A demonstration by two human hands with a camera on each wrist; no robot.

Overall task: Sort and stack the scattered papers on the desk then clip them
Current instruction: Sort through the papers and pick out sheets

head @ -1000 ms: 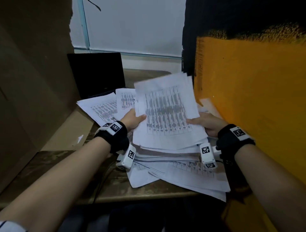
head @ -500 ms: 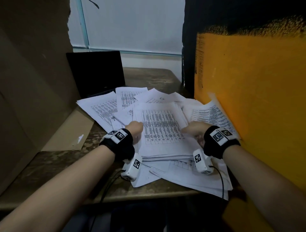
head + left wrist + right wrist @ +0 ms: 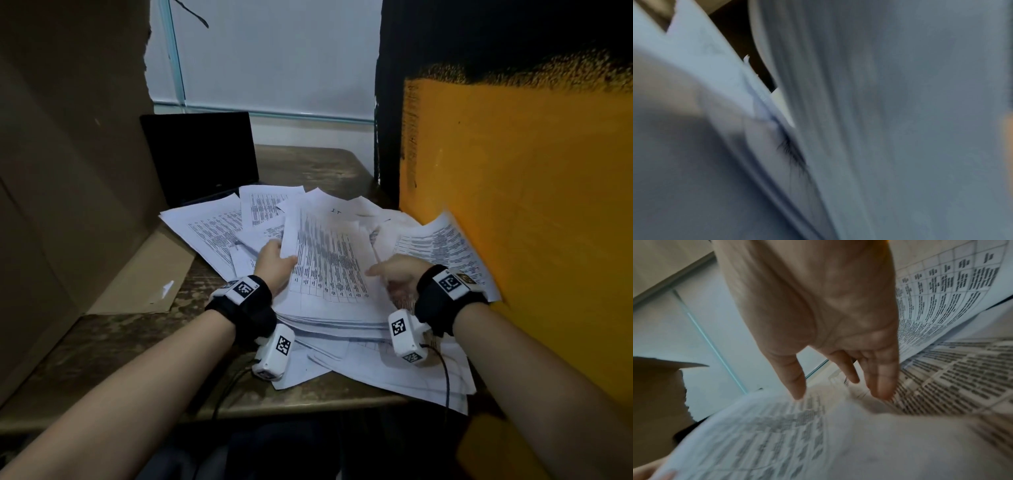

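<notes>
A stack of printed sheets (image 3: 329, 267) lies in the middle of the paper pile on the desk (image 3: 113, 346). My left hand (image 3: 274, 262) grips the stack's left edge, thumb on top, and that edge is tilted up. To the stack's right, my right hand (image 3: 394, 277) is open; in the right wrist view its straight fingers (image 3: 881, 378) reach down to the sheets (image 3: 941, 386) and hold nothing. The left wrist view shows only blurred paper edges (image 3: 879, 113) close up. Loose sheets (image 3: 212, 229) spread out around the stack.
A black laptop (image 3: 202, 154) stands open at the back left. Brown cardboard (image 3: 68, 171) walls off the left side, and an orange panel (image 3: 513, 222) the right, with one sheet (image 3: 442, 246) leaning on it. Some papers (image 3: 394, 377) hang over the desk's front edge.
The stack, held raised in both hands a second ago, has come down onto the pile. My right hand has let go and opened; my left now tilts the left edge up.
</notes>
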